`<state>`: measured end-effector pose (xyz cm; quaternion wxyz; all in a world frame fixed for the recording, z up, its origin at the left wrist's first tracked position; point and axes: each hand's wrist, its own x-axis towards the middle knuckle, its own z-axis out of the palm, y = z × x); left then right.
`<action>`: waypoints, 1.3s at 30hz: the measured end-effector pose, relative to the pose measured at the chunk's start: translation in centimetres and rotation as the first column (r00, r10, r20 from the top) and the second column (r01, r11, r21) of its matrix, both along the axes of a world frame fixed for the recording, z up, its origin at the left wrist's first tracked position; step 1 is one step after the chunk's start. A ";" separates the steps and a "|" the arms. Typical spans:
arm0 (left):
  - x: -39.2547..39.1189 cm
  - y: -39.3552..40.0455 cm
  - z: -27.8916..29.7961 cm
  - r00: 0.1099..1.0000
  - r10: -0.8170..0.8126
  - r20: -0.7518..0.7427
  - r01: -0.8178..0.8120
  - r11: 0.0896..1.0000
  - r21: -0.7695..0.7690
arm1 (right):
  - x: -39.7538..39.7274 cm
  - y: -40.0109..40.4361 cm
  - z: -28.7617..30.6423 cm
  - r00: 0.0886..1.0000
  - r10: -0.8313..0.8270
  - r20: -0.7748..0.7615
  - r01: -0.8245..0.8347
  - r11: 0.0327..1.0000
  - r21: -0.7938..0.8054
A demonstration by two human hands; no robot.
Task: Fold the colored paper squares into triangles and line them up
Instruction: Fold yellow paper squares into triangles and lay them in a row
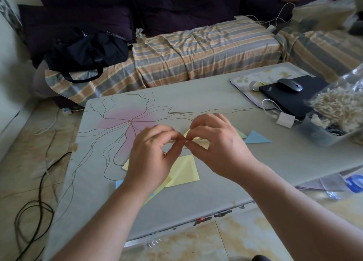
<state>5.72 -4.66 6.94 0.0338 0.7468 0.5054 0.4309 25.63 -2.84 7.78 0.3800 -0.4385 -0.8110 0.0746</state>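
Note:
My left hand (155,154) and my right hand (218,142) meet above the grey table (216,103), and both pinch a yellow paper piece (198,140) between thumb and fingertips; most of it is hidden by my fingers. Beneath my hands lies a pile of yellow paper squares (184,171), with a blue sheet (118,183) peeking out under my left wrist. To the right lie a folded blue triangle (256,137) and a pale green triangle (241,133), partly covered by my right hand.
A patterned tray (247,81), a black laptop (294,101) with a mouse (290,84), a white charger (285,120) and a container of straw-like bits (337,111) fill the table's right end. A striped sofa with a black bag (86,52) stands behind. Cables (39,192) lie on the floor at left.

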 end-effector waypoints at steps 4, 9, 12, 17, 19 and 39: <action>-0.6 0.2 0.3 1.000 0.021 -0.022 -0.020 0.999 0.046 | 0.1 0.4 0.2 1.000 -0.010 -0.026 0.010 1.000 0.001; -1.2 0.6 0.6 0.999 -0.006 -0.039 0.008 0.999 0.042 | 0.5 0.5 0.5 1.000 0.012 -0.019 -0.013 0.999 -0.036; -1.6 0.9 0.4 0.997 0.054 -0.057 -0.051 0.998 0.047 | 0.7 0.7 0.5 1.000 0.008 -0.014 -0.008 0.999 -0.037; -1.6 1.1 0.2 0.982 0.161 -0.096 -0.149 0.981 0.121 | 0.5 0.7 0.4 1.000 0.002 -0.006 -0.002 1.000 -0.001; -1.5 0.7 0.2 0.977 0.205 -0.056 -0.199 0.975 0.098 | 0.7 0.9 0.4 0.999 -0.031 -0.021 0.032 0.999 0.030; 0.3 -0.3 2.5 0.542 0.374 0.753 0.445 0.633 -0.634 | 0.2 -0.1 0.2 0.999 0.040 0.036 -0.039 0.999 -0.034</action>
